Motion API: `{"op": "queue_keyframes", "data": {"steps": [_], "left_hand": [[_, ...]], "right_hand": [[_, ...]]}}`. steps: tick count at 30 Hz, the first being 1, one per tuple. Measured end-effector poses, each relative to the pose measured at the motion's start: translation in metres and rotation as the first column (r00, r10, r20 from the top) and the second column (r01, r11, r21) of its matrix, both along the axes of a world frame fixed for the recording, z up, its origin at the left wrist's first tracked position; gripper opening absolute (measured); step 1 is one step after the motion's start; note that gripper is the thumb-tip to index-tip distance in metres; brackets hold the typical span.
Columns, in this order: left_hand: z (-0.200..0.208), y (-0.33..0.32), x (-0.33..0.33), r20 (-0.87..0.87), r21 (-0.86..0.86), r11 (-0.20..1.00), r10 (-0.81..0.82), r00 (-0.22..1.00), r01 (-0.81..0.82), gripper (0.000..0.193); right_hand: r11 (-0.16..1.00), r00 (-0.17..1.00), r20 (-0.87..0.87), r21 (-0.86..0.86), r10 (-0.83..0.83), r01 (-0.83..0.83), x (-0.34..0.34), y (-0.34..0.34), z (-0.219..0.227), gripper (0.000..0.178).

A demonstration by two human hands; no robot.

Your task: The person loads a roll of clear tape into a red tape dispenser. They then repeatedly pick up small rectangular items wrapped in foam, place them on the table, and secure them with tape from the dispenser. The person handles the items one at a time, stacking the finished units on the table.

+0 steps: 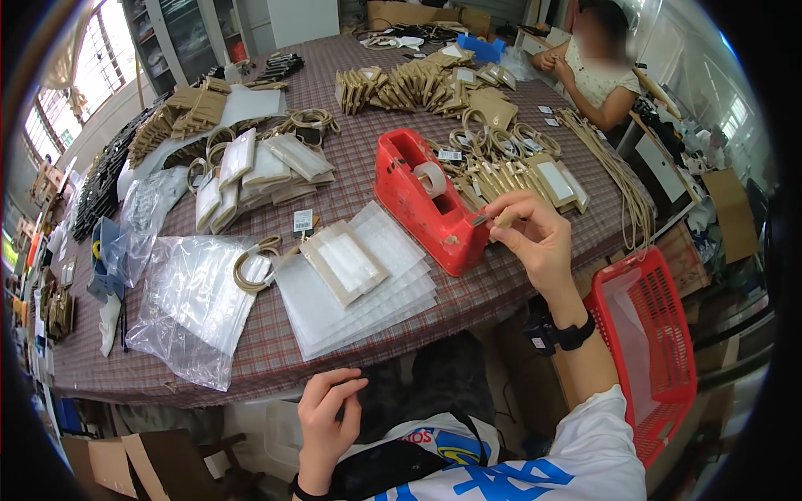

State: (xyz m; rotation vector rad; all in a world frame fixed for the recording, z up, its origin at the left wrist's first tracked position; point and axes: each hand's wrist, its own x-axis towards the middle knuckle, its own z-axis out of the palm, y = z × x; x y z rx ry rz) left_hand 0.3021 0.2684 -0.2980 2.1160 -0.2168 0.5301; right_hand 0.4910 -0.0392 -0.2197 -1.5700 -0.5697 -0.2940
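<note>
The right hand [536,238] pinches together at a scuffed, blocky tape dispenser [459,250], the left hand [331,413] loosely apart.

a white shirt [603,430] (printed in blue) is worn with black wristbands [578,336].

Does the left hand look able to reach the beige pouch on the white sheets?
Probably yes: the left hand looks empty, and only the table edge and white sheets separate it from the beige pouch.
</note>
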Motion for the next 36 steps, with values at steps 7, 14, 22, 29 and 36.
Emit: {"op": "queue_keyframes", "data": {"steps": [7, 14, 22, 29, 36], "left_hand": [[0.006, -0.006, 0.007, -0.01, 0.023, 0.999, -0.036, 0.999, 0.037, 0.024], [0.006, -0.008, 0.008, -0.034, 0.021, 0.999, -0.04, 0.999, 0.041, 0.024], [0.002, -0.012, 0.012, -0.012, 0.003, 0.996, -0.087, 0.996, 0.087, 0.025], [0.007, -0.02, 0.012, -0.015, 0.018, 0.991, -0.131, 0.991, 0.132, 0.025], [0.0, -0.016, 0.009, -0.007, 0.026, 0.992, -0.125, 0.992, 0.126, 0.026]], "right_hand": [[0.987, 0.979, 0.194, -0.135, -0.065, 0.092, -0.013, -0.005, -0.012, 0.01], [0.991, 0.964, 0.233, 0.015, -0.131, 0.131, -0.014, -0.004, -0.021, 0.013], [0.937, 0.898, 0.4, -0.205, -0.182, 0.281, -0.02, -0.015, -0.024, 0.019], [0.943, 0.921, 0.341, -0.199, -0.189, 0.267, -0.022, -0.01, -0.032, 0.021], [0.956, 0.956, 0.033, 0.019, -0.293, 0.292, -0.038, 0.005, -0.036, 0.017]]}}
